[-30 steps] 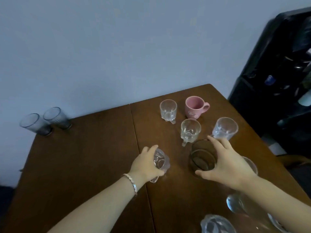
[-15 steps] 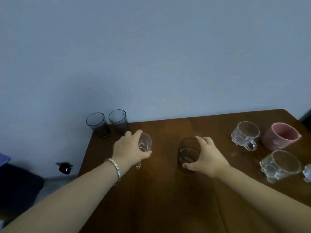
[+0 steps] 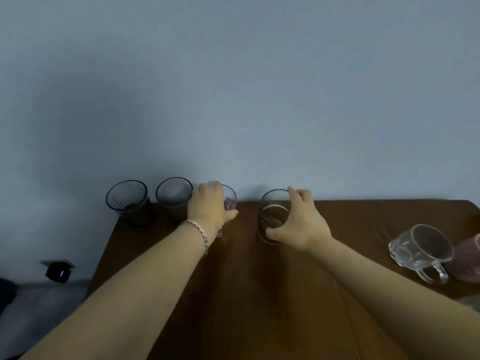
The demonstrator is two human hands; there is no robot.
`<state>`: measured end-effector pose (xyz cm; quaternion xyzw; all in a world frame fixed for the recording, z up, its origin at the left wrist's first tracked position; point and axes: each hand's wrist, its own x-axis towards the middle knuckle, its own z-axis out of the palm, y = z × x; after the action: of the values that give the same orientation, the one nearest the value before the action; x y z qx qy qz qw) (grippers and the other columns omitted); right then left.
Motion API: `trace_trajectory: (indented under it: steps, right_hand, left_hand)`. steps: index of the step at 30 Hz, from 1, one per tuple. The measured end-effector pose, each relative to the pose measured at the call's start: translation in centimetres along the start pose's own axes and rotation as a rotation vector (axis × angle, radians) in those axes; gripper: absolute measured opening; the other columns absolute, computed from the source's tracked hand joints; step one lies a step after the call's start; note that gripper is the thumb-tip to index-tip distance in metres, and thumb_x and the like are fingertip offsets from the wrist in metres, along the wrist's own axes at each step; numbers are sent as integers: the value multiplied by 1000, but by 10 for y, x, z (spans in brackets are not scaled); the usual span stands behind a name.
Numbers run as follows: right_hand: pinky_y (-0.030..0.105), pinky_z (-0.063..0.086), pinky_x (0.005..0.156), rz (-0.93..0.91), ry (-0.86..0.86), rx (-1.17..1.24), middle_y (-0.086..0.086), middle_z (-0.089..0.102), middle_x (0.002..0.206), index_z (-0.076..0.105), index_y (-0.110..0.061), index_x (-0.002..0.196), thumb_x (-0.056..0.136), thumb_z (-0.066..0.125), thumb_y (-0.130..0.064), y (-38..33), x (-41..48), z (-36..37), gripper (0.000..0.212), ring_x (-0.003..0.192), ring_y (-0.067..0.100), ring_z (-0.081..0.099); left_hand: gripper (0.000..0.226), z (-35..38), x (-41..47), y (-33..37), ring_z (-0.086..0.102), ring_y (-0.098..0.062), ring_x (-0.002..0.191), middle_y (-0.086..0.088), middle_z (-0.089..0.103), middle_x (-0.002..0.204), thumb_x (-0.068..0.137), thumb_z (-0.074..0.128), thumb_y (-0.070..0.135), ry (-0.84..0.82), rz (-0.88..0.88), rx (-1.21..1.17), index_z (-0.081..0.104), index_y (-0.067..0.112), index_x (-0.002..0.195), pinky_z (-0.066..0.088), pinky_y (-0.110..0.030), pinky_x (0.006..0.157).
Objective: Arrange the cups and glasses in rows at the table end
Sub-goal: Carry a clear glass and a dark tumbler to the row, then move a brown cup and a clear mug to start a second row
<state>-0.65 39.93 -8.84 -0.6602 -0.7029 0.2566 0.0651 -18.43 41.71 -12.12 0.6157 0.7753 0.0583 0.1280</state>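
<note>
Two dark ribbed tumblers (image 3: 128, 202) (image 3: 173, 196) stand side by side at the far left corner of the brown table (image 3: 259, 294), against the wall. My left hand (image 3: 209, 207), with a bracelet on the wrist, grips a small clear glass cup (image 3: 230, 200) just right of the second tumbler. My right hand (image 3: 298, 220) holds a smoky round glass (image 3: 272, 214) by its rim, a little further right along the wall. A clear glass mug (image 3: 420, 249) with a handle sits at the right, and a pink mug (image 3: 467, 258) is cut off by the frame edge behind it.
A pale blue wall (image 3: 233, 87) rises right behind the table's far edge. A small black device (image 3: 58, 272) lies on the floor left of the table, beside a dark shape at the frame's left edge.
Both hands carried their glasses across the table toward the far left corner by the wall. The view swung left, so most other cups have left the frame.
</note>
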Motion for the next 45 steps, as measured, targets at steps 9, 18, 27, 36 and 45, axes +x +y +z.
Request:
trace_trajectory:
  steps: [9, 18, 27, 36, 45]
  right_hand:
    - [39, 45, 93, -2, 56, 36, 2, 28, 147, 18, -14, 147, 68, 77, -41, -20, 58, 24, 103, 126, 27, 48]
    - [40, 42, 100, -46, -108, -112, 11, 20, 153, 11, -15, 150, 84, 68, -25, 13, -7, 23, 87, 134, 32, 39]
    - [38, 46, 101, 36, -656, -368, 5, 50, 139, 45, -14, 135, 89, 60, -27, 91, -168, 10, 51, 125, 27, 50]
    - [34, 48, 93, 97, -489, -196, 2, 60, 124, 52, -18, 126, 88, 59, -33, 198, -361, -56, 41, 113, 21, 57]
    - [38, 50, 96, 376, -144, -12, 8, 60, 128, 53, -18, 130, 85, 63, -32, 341, -461, -75, 49, 112, 21, 60]
  left_hand:
    - [77, 15, 16, -5, 49, -34, 114, -21, 48, 123, 78, 68, 48, 42, 14, 22, 38, 6, 135, 48, -39, 89]
    - [68, -2, -30, 10, 37, -37, 131, -21, 18, 152, 94, 48, 35, 43, 82, 178, 15, 10, 148, 52, -40, 88]
    - [26, -24, -182, 37, 59, -25, 104, -6, 61, 114, 96, 42, 24, -343, 425, 368, 57, 13, 113, 47, -35, 82]
    - [43, 1, -353, 98, 65, -13, 101, 1, 61, 127, 96, 46, 35, -502, 461, 64, 44, 24, 137, 55, -26, 82]
    - [44, 27, -476, 139, 60, -9, 114, 5, 57, 134, 95, 49, 33, -515, 305, -32, 44, 28, 138, 53, -20, 87]
